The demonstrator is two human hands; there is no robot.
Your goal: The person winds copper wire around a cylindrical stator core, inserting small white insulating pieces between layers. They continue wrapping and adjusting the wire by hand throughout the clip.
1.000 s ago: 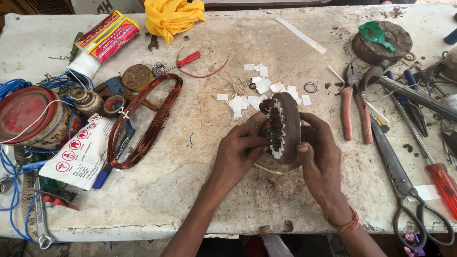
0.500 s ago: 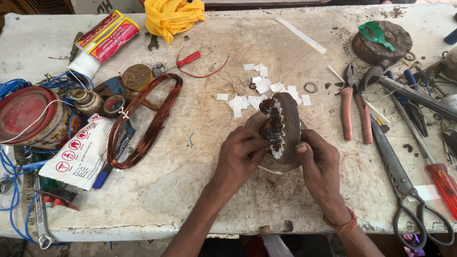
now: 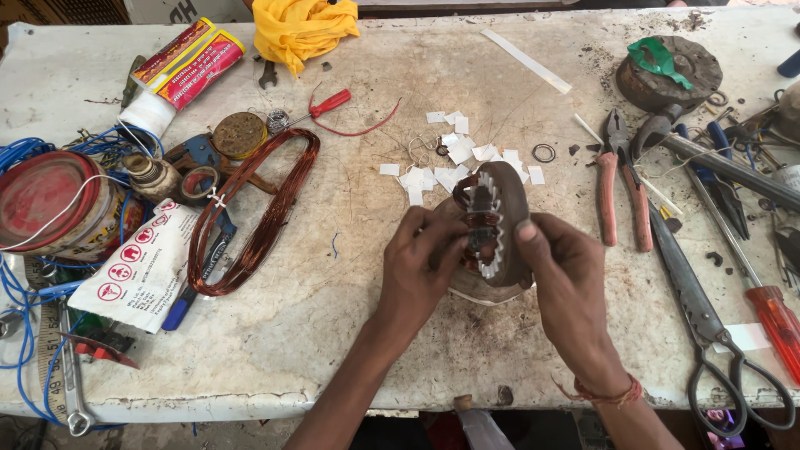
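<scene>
both hands hold a brown toothed motor stator (image 3: 498,218) upright above the middle of the workbench (image 3: 350,333): the left hand (image 3: 421,262) pinches its inner teeth, the right hand (image 3: 567,279) grips its rim. red-handled pliers (image 3: 621,179) lie to the right.

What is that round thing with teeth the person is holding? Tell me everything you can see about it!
The round toothed ring looks like dark brown metal, with pale metal teeth pointing inward around its open middle. Reddish copper wire sits in some of its gaps. It is held up on edge above the workbench, tilted a little. The left hand has fingers at the toothed inside, and the right hand grips the outer rim with the thumb on top. Small white paper bits lie behind it.
</scene>
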